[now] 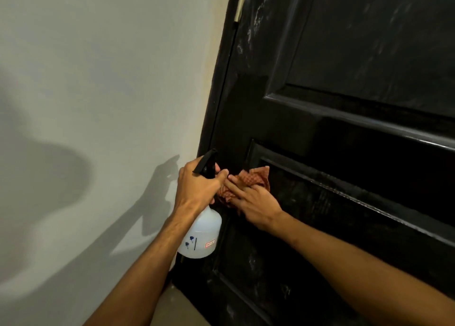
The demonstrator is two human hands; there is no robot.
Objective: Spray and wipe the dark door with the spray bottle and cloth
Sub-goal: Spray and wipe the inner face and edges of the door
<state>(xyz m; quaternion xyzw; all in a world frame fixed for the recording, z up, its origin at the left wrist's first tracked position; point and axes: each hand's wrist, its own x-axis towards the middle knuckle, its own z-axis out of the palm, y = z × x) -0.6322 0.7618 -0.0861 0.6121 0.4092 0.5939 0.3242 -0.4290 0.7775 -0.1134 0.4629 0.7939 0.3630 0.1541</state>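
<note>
step: wipe dark door (344, 153) near its left edge | left hand (197, 190) grip: clasps spray bottle (202, 237) neck, just beside the door edge | right hand (256, 207) grip: bunches cloth (253, 178) against door | advice: press flatter, overlap strokes, hold nozzle aside

1. The dark door (344, 55) is glossy black with raised panel mouldings. Pale smears streak its upper and lower panels.
2. The spray bottle (200, 237) has a translucent white body, a small label and a black trigger head. It is nearly upright at the door's left edge, gripped at the neck by the left hand (197, 190).
3. The cloth (253, 178), red-and-pale checked, is bunched against the door at a panel corner under the right hand (256, 207).
</note>
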